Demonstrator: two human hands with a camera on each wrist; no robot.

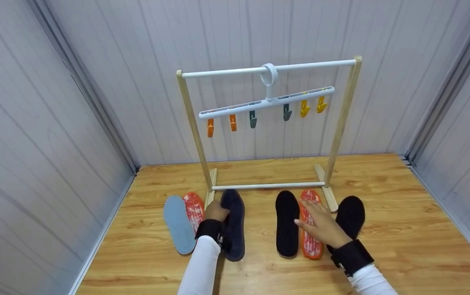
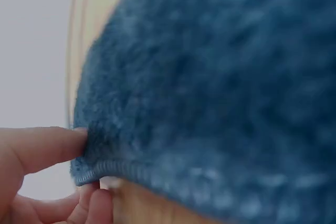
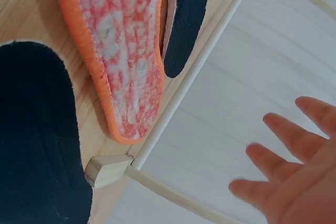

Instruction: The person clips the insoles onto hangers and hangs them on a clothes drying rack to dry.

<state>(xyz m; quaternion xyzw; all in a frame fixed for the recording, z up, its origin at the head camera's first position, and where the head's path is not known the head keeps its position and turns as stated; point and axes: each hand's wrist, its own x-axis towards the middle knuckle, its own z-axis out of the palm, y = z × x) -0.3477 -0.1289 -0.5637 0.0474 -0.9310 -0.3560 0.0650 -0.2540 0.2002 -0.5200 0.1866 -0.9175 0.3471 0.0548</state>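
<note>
My left hand (image 1: 216, 211) pinches the edge of a dark blue insole (image 1: 236, 229). In the left wrist view, one digit lies on the fuzzy top of this insole (image 2: 210, 87) and other fingertips are under its stitched rim. Left of that hand lie a light blue insole (image 1: 178, 225) and a red-and-white insole (image 1: 194, 209). With fingers spread, my right hand (image 1: 323, 223) hovers over an orange-edged red-and-white insole (image 1: 312, 246), holding nothing. This insole (image 3: 123, 56) lies between a black insole (image 1: 287, 225) and another black insole (image 1: 350, 215).
Behind the insoles stands a wooden rack (image 1: 343, 123) with white rods. A white hanger (image 1: 243, 108) hangs from its top rod (image 1: 312, 65), carrying orange clips (image 1: 233, 122), grey-green clips (image 1: 253, 119) and yellow clips (image 1: 304, 108). Panelled walls (image 1: 157, 49) enclose the wooden surface (image 1: 259, 274).
</note>
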